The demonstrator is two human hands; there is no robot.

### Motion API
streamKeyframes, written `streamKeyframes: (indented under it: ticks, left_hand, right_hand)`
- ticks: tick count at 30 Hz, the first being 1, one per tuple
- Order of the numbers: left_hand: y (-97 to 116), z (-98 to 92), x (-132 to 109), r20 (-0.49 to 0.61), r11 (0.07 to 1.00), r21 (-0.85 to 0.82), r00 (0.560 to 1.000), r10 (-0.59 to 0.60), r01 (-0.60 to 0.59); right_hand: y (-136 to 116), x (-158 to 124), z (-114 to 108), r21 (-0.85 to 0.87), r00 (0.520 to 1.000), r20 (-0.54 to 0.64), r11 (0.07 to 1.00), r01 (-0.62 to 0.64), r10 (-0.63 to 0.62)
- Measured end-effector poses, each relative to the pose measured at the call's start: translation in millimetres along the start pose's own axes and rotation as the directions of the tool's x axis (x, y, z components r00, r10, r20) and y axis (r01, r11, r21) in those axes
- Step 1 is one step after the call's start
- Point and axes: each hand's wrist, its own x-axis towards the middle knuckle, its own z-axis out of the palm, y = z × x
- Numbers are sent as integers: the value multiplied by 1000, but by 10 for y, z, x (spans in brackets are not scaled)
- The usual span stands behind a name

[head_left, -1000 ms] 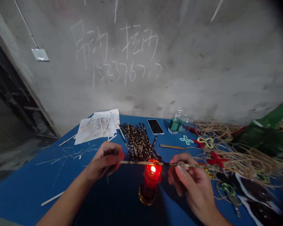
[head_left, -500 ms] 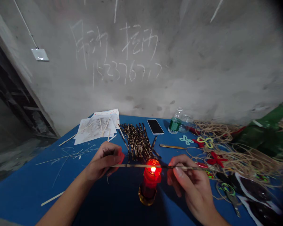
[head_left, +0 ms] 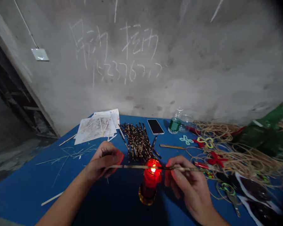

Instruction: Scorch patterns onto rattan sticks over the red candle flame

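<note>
So the whole setup is a blue worktop pushed up against a bare grey concrete wall, with white chalk-looking characters and numbers scrawled on it, a white rectangular wall plate up on the left and a dark, murky recess past that. Front and middle there's a glowing red candle-like light on a gold-coloured base, and right across its bright spot runs a thin tan stick with dark scorch-like bands, held level. The left hand has its grip pinched on one end, the right hand has its grip closed on the other side; can't tell if the stick actually touches the light. Just behind sits a messy pile of dark-mottled sticks, with a black-screened phone beyond it and a clear bottle with a green label next to that. Smudged white paper sheets lie back left, pale shavings in front of them. The right side's pure clutter: tangled tan cord, a red petal-shaped piece and big green bottles.
</note>
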Motion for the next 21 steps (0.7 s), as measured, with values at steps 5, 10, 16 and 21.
streamKeyframes:
  ticks: [5,10,16,21]
  left_hand:
    - [-24,6,2,5,993,-113,1000,21,-21]
    - [-56,5,8,-136,986,-169,991,-12,-11]
    - [-54,24,30,-212,986,-165,977,-21,-14]
    - [-18,47,29,-179,989,-144,984,-16,-10]
  right_hand:
    - [-13,17,-11,-5,999,-14,999,44,-44]
    - [-19,17,8,13,1000,-2,1000,7,-7]
    - [-5,2,-3,-3,1000,-6,1000,9,-9]
    - [-22,2,-11,-1,1000,5,1000,25,-25]
